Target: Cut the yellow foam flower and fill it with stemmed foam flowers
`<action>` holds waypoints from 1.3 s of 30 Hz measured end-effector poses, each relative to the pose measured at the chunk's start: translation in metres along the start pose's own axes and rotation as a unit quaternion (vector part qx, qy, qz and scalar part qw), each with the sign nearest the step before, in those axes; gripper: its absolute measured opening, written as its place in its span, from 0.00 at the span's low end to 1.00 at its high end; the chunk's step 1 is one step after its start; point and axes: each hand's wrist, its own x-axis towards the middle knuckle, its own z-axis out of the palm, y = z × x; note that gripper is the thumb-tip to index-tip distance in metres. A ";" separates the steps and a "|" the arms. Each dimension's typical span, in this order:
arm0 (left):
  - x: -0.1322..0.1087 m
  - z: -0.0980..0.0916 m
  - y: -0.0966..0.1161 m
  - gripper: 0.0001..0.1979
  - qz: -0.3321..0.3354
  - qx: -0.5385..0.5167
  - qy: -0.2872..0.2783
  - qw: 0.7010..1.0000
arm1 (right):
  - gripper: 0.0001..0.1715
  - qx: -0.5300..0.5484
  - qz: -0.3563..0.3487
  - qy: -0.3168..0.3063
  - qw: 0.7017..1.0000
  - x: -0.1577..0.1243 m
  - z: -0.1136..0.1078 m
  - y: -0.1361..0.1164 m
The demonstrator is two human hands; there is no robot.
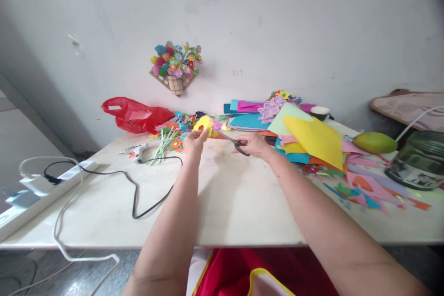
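Observation:
My left hand (194,142) is closed on a yellow foam flower (202,123), which it holds up above the white table (222,203). A red patch shows on the flower near my fingers. In my right hand (255,144) is a pair of scissors (227,137) with dark handles. The blades point left, with their tips close to the flower's right edge; whether they touch it I cannot tell. Behind my left hand lie loose foam flowers (175,144) and pale green sticks (163,143).
At left are a glue gun (139,152) with a black cord, a power strip (45,199) and a red plastic bag (135,115). Foam sheets (315,136), scraps (367,187), a green fruit (374,142) and a glass jar (421,159) lie right. A flower decoration (175,67) hangs on the wall.

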 end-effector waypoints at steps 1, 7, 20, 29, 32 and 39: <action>0.000 0.000 0.000 0.21 -0.001 -0.002 0.000 1.000 | 0.18 0.003 0.000 -0.001 1.000 0.000 0.000 0.000; -0.001 0.000 0.002 0.21 -0.006 -0.007 0.000 1.000 | 0.18 0.028 0.011 -0.008 1.000 0.000 0.003 0.001; -0.001 -0.001 0.000 0.21 -0.014 -0.031 -0.007 0.999 | 0.18 0.024 0.014 -0.013 1.000 -0.001 0.003 -0.002; 0.001 -0.001 -0.004 0.22 -0.021 -0.095 -0.024 0.995 | 0.21 0.034 0.033 -0.031 0.998 -0.001 0.000 -0.005; 0.001 -0.001 -0.003 0.22 -0.024 -0.107 -0.028 0.994 | 0.20 0.032 0.024 -0.026 0.999 -0.001 0.002 -0.003; 0.002 -0.001 -0.003 0.22 -0.030 -0.112 -0.025 0.993 | 0.16 0.039 0.014 -0.020 0.999 0.000 0.004 -0.002</action>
